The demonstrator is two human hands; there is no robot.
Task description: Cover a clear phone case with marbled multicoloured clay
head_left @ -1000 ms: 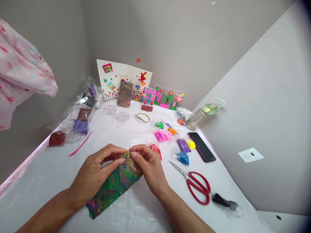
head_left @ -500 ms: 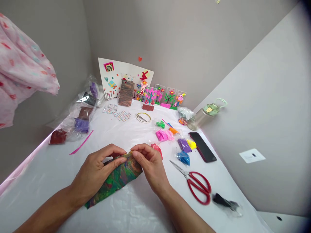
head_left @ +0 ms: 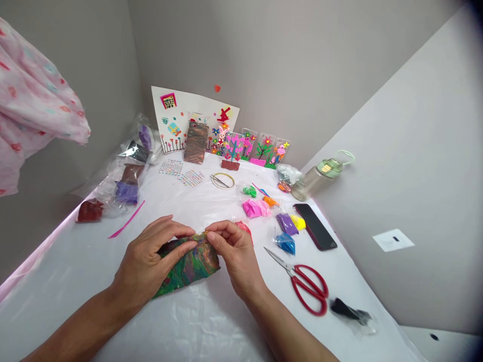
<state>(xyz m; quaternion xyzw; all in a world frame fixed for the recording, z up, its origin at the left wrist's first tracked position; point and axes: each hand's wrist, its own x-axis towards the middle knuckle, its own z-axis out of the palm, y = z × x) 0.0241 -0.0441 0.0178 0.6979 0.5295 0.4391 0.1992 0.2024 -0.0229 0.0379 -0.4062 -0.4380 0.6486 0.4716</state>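
Both of my hands are on a phone case (head_left: 188, 274) covered in marbled green, purple and orange clay. It is held tilted above the white-covered table, its left part hidden by my left hand. My left hand (head_left: 151, 256) pinches the upper edge between thumb and fingers. Close beside it, my right hand (head_left: 234, 251) pinches the upper right corner, thumb in front and fingers behind. A red clay packet (head_left: 244, 229) lies partly hidden behind my right hand. Right of that hand lie red-handled scissors (head_left: 307, 286), blades spread slightly.
Clay packets, including pink (head_left: 256, 207), purple (head_left: 287, 224) and blue (head_left: 286, 244), lie near a black phone (head_left: 315, 226). A bottle (head_left: 317, 178) stands behind. Decorated cases and a brown case (head_left: 196, 143) lean at the back. Bagged clay (head_left: 127, 192) is at left; black clay (head_left: 350, 311) at right.
The case has turned in my hands: its lower left end has drawn up and in, so less of it shows. My left fingers have spread slightly; both hands keep their pinch at the top edge.
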